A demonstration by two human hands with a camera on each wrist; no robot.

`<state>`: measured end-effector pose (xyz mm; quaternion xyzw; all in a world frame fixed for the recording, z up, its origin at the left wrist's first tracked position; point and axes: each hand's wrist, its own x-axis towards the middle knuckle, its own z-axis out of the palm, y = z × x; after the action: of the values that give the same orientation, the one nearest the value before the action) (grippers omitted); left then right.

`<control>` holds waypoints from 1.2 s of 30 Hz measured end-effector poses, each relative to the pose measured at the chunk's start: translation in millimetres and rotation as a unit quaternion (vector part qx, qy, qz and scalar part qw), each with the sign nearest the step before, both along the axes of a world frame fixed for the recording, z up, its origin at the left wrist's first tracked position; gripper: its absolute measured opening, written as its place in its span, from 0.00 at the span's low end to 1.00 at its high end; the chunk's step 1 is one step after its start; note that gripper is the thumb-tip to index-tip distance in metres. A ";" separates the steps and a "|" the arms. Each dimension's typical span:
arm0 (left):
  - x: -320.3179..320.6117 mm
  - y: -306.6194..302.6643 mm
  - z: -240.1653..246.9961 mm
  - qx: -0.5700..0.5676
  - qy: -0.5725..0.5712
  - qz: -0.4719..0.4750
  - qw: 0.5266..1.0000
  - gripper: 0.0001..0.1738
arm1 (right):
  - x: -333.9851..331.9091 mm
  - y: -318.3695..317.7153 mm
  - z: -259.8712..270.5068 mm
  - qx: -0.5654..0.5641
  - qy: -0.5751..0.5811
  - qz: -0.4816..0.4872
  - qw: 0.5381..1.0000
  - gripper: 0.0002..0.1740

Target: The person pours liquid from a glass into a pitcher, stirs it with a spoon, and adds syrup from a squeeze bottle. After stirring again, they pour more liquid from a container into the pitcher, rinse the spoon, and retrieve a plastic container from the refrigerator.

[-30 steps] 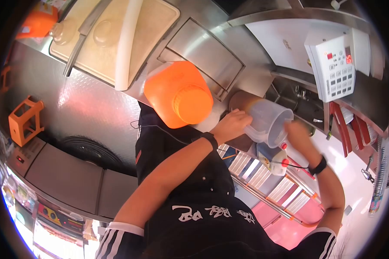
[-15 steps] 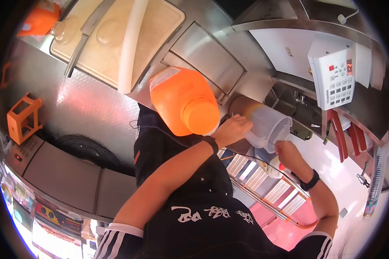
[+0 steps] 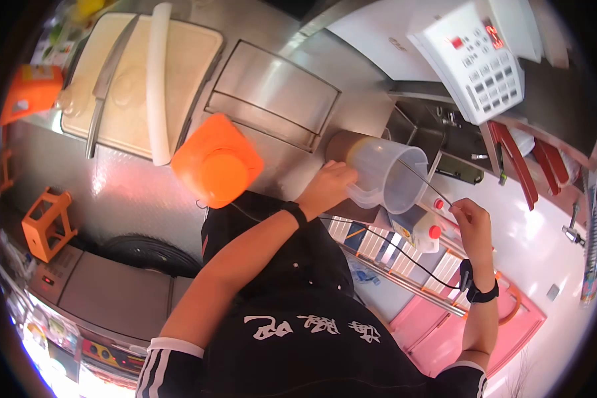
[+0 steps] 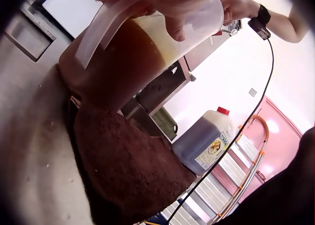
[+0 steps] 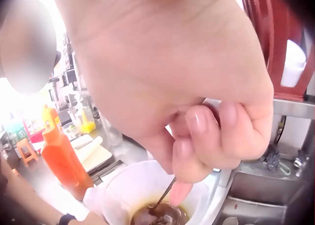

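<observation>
A translucent plastic pitcher with brown liquid in it stands at the counter's edge. My left hand grips its handle, as the left wrist view shows from below. With curled fingers, my right hand pinches a thin metal rod that slants over the rim into the pitcher. In the right wrist view the rod's lower part dips into the liquid, and its far end is hidden there. A brown rough-textured cloth lies beside the pitcher's base.
A large orange jug stands left of the pitcher. Farther left, a cutting board carries a knife and a white roll. A red-capped jug of dark liquid is nearby. A sink and a keypad machine are beyond.
My right hand has drawn back from the pitcher's rim, and a long stretch of the rod now shows. My left hand keeps its grip on the handle. The head view has shifted.
</observation>
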<state>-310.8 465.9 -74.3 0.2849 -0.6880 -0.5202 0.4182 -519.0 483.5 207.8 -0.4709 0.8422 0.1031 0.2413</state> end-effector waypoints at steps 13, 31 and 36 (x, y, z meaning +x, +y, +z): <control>16.9 -23.7 13.1 0.134 -0.075 -0.087 0.984 0.10 | -0.2 -8.6 -67.1 -0.117 -0.009 0.301 0.946 0.09; 19.0 -24.3 19.9 0.202 -0.070 -0.093 0.972 0.09 | -78.7 84.4 -12.5 -0.159 -0.357 -0.245 0.887 0.00; 17.7 -25.1 24.2 0.224 -0.069 -0.095 0.967 0.12 | -85.2 90.1 8.0 -0.190 -0.345 -0.235 0.889 0.01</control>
<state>-293.1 440.8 -50.1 0.3395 -0.6049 -0.6777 0.2440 -604.3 573.6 215.8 -0.3020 0.7956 -0.2874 0.4395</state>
